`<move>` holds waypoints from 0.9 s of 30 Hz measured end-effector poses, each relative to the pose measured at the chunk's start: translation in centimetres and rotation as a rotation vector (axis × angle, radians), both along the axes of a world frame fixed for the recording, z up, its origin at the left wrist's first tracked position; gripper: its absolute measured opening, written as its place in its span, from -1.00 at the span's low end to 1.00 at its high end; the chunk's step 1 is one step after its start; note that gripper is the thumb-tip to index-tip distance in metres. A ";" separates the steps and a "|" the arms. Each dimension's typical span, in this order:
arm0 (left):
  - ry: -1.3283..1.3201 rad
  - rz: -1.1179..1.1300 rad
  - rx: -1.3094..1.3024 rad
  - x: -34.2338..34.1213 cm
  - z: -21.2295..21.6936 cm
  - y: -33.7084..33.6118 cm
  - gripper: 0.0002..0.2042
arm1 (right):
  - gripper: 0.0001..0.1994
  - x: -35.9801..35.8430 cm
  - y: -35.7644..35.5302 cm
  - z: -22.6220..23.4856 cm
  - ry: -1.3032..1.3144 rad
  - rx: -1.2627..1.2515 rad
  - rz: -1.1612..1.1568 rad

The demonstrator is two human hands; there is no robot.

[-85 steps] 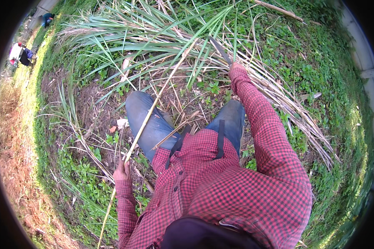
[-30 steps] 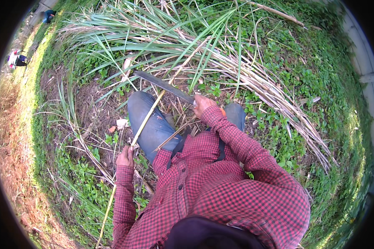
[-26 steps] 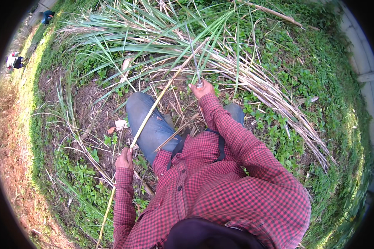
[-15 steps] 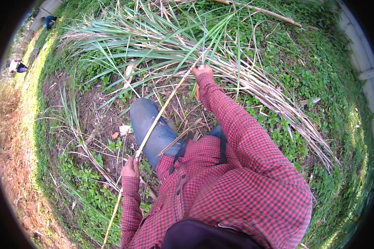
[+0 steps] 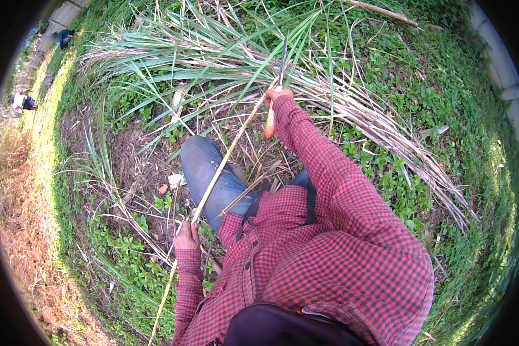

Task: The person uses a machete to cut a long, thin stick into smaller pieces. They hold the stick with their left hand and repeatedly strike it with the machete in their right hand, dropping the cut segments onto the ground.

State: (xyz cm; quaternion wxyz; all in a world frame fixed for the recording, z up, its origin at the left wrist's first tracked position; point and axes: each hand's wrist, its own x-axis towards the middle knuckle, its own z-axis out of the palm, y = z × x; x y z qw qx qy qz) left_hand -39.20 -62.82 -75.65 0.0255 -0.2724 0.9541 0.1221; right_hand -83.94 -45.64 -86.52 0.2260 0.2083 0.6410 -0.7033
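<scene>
A long, thin, yellowish grass stalk (image 5: 215, 180) runs slantwise across my bent left knee. My left hand (image 5: 187, 235) is closed round its lower part, and the tail of the stalk carries on down past my forearm. Out at arm's length, my right hand (image 5: 279, 96) grips a knife (image 5: 269, 124) with an orange handle and a narrow blade pointing away from me. The stalk's upper end meets the fingers of that same hand, near the base of the blade. Just beyond lies a big heap of cut, long-leaved stalks (image 5: 363, 109), green leaves to the left and dry stems to the right.
Low green weeds and bare soil surround me. A smaller leafy stalk (image 5: 121, 202) lies at my left. A thick dry stem (image 5: 386, 16) rests at the far side. Two people (image 5: 24, 102) are far off at the left. A pale wall (image 5: 501, 63) stands at the right.
The knife has turned in my right hand, and its orange handle now shows below the fingers. My left hand has shifted slightly right with the stalk.
</scene>
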 end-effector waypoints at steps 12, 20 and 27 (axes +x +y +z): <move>-0.026 0.103 0.161 -2.0 0.0 -1.2 -0.71 | -0.75 6.2 0.4 0.9 -0.048 -0.122 -0.352; 0.003 0.133 0.213 -2.8 -1.5 -0.8 -0.72 | -0.80 10.2 2.0 4.2 0.134 -0.107 -0.186; 0.064 0.061 0.357 -6.6 -0.1 -1.0 -0.68 | -0.77 15.9 4.3 8.4 0.617 0.371 0.251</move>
